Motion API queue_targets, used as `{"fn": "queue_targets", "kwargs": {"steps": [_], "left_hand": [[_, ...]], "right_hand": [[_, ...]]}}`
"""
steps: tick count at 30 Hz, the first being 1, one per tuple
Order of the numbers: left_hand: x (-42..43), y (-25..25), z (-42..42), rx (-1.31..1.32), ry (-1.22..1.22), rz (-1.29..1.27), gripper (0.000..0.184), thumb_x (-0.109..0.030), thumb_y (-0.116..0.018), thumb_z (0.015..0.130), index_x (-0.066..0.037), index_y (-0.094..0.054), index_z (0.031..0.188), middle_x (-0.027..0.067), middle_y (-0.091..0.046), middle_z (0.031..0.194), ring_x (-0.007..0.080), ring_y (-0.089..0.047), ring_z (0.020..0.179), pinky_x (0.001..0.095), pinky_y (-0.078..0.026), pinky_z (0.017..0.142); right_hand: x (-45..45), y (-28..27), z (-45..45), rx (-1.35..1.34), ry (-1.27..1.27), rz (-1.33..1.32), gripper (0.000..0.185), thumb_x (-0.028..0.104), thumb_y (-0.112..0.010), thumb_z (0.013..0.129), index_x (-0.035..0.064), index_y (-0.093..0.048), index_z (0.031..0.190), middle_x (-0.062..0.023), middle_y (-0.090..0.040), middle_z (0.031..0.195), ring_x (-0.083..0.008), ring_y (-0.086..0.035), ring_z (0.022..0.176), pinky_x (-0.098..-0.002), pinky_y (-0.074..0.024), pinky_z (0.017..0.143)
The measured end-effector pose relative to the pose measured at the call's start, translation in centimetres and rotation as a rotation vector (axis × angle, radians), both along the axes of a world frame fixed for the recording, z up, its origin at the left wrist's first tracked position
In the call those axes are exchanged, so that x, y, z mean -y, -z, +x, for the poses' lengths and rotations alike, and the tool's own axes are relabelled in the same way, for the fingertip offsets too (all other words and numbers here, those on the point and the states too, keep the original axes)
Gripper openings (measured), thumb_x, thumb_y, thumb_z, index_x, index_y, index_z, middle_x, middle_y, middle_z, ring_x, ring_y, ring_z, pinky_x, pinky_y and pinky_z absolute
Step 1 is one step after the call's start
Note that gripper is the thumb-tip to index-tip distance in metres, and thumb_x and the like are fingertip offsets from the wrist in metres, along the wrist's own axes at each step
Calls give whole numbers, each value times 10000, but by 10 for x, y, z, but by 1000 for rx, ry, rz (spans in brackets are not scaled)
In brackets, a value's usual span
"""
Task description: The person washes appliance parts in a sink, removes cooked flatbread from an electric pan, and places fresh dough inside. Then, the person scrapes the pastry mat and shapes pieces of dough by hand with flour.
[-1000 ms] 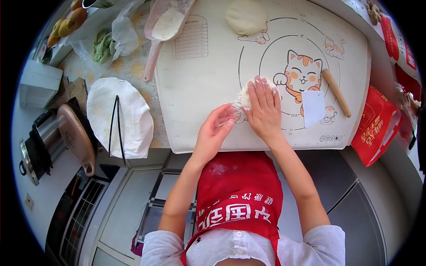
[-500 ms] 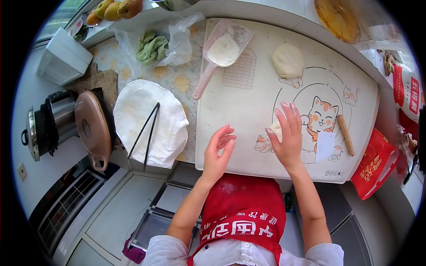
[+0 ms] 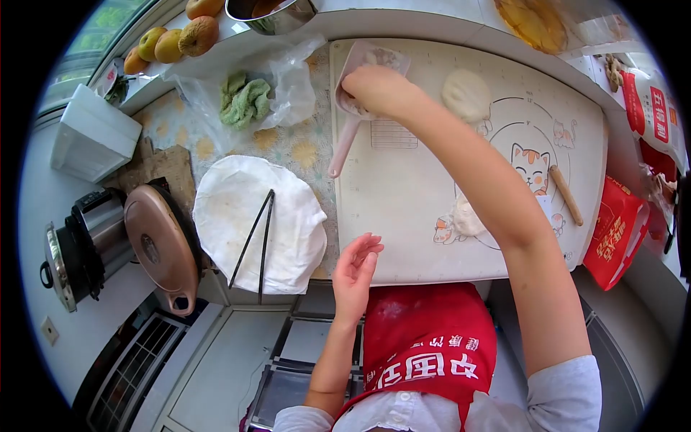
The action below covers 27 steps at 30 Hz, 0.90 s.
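My right hand [image 3: 376, 89] reaches into the pink scoop [image 3: 346, 144] at the mat's upper left; its fingers are bent down inside and mostly hidden, so what they hold cannot be seen. My left hand [image 3: 355, 268] hovers near the mat's front edge, palm turned inward, fingers apart from the thumb and nothing in it. A small piece of dough [image 3: 468, 217] lies on the printed mat [image 3: 403, 248], beside my right forearm. Farther back on the mat rests a larger round dough [image 3: 466, 95].
A rolling pin [image 3: 566, 195] lies at the mat's right, near a white scraper [image 3: 545, 205] partly behind my forearm. Black chopsticks [image 3: 265, 237] rest on a white cloth [image 3: 216, 205] at left. A red bag [image 3: 613, 230] stands right; a metal bowl [image 3: 288, 20] sits at the back.
My right hand has left the small dough and moved up and left into the scoop. My left hand stays near the front edge, empty. The camera view has shifted.
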<state>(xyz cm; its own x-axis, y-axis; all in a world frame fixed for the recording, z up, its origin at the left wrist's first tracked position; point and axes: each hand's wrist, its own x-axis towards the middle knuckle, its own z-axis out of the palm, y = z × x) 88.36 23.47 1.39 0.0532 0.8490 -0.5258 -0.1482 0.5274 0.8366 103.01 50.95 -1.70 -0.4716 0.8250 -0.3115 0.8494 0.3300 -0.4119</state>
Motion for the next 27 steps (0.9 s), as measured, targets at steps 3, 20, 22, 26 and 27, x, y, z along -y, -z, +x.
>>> {"fn": "queue_targets", "kwargs": {"steps": [3,20,22,26,27], "left_hand": [[-11,-22,-11,91,-55,-16,323,-73,-527,910,14,-493,1219,149,-579,1145,214,-578,1026,339,-461,904],[-53,-151,52,400,93,557,551,-318,-936,485,-210,-486,784,-4,-449,890,102,-464,700,255,-390,672],[-49,-153,67,399,57,548,541,-306,-937,485,-210,-485,768,-5,-449,882,102,-464,694,254,-390,669],[-46,-158,80,404,58,503,519,-265,-939,483,-212,-477,713,-7,-446,869,101,-464,700,252,-388,667],[-45,-159,83,405,67,500,519,-265,-939,483,-212,-477,713,-7,-446,869,101,-464,700,252,-388,667]], "right_hand": [[6,-5,9,-75,-6,72,148,61,-564,734,46,-651,852,-147,-647,845,-332,-619,789,-399,-494,698],[248,-60,155,-557,862,-164,130,22,-639,807,-15,-654,932,-53,-648,759,-87,-580,630,-221,-429,561],[261,-54,154,-434,723,-25,231,11,-602,831,15,-640,1059,-121,-668,803,-185,-606,613,-271,-451,565],[271,-57,153,-310,727,-47,293,10,-587,835,28,-597,1128,-147,-665,882,-271,-634,713,-314,-487,629],[276,-49,155,-330,662,-7,320,4,-582,830,39,-580,1148,-144,-657,946,-280,-631,814,-328,-493,697]]}}
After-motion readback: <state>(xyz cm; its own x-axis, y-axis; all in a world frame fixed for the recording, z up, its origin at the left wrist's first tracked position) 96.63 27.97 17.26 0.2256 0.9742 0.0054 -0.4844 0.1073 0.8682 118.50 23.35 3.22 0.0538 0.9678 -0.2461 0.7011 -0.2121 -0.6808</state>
